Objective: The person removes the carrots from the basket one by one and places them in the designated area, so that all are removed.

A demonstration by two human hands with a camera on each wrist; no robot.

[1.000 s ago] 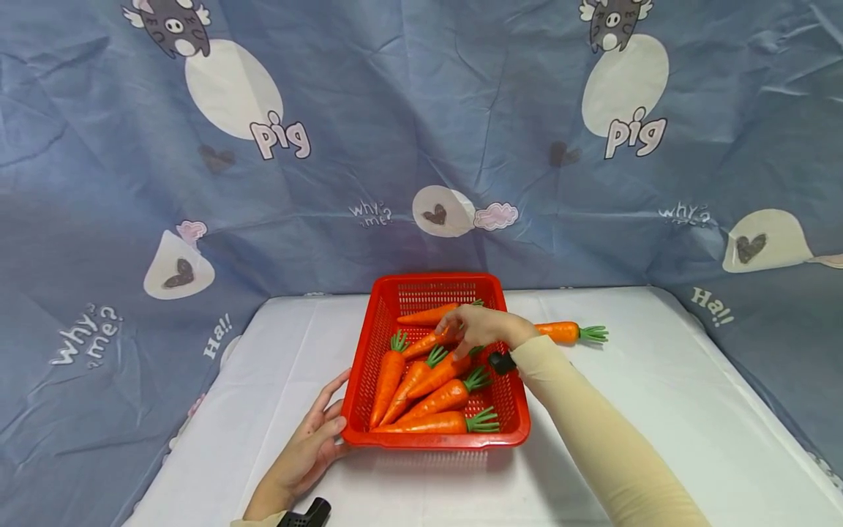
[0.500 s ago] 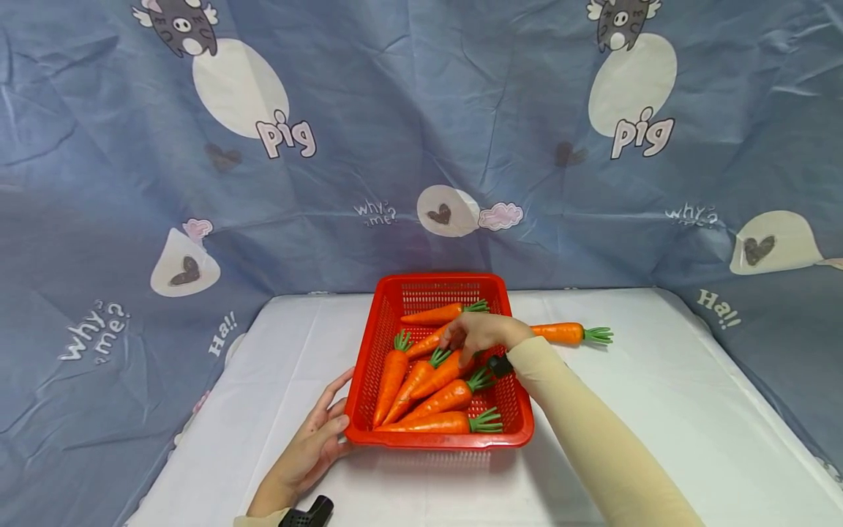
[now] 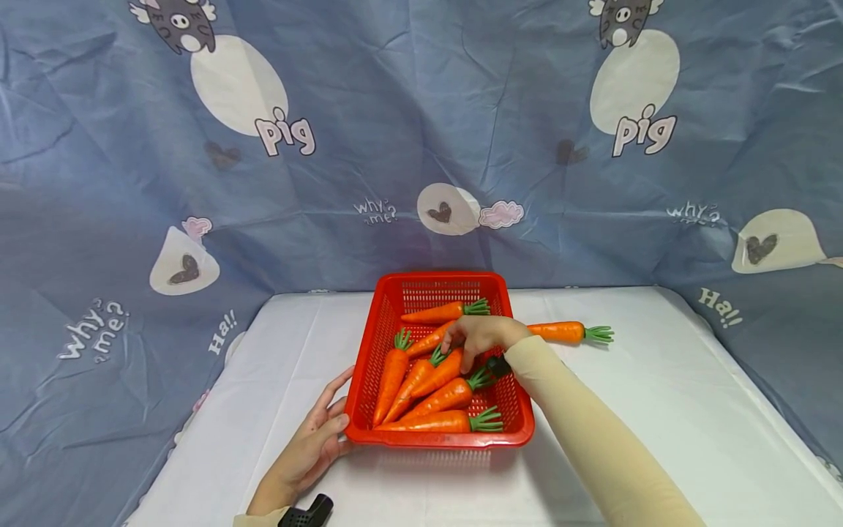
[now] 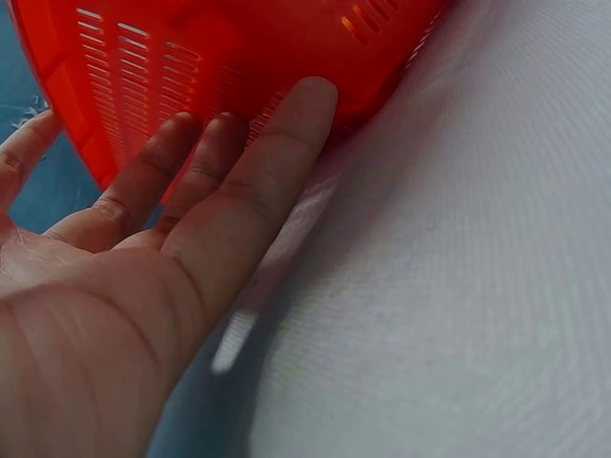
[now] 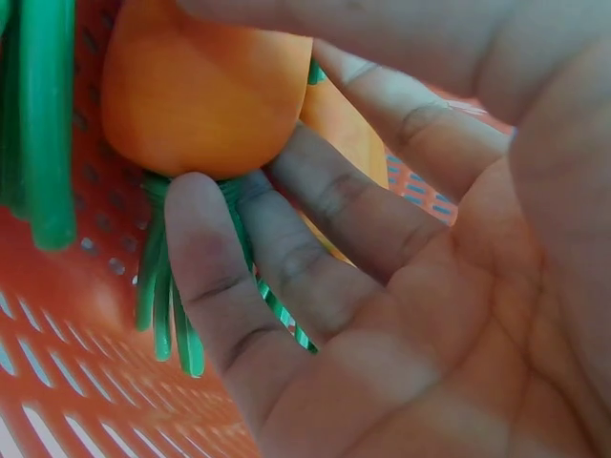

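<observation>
A red plastic basket (image 3: pixel 520 410) with several orange carrots stands on the white table. At its near left corner, the left hand (image 3: pixel 308 448) touches the outside wall, fingers spread and nearly straight; the left wrist view shows the fingertips against the red basket wall (image 4: pixel 220 48). Inside the basket, the right hand (image 3: pixel 479 337) has its fingers and thumb around the thick end of a carrot (image 3: pixel 440 372). From the right wrist view, that hand (image 5: pixel 382 258) holds the orange carrot (image 5: pixel 205 95) near its green leaves (image 5: pixel 172 305).
One more carrot (image 3: pixel 560 332) lies on the white tablecloth (image 3: pixel 632 395) just right of the basket, its near end hidden behind the basket or forearm. A blue patterned cloth (image 3: pixel 369 132) hangs behind the table and along both sides.
The right hand has moved slightly down and toward the near side inside the basket, its fingers closer around the carrot. The left hand stays against the basket. The whole view has shifted slightly.
</observation>
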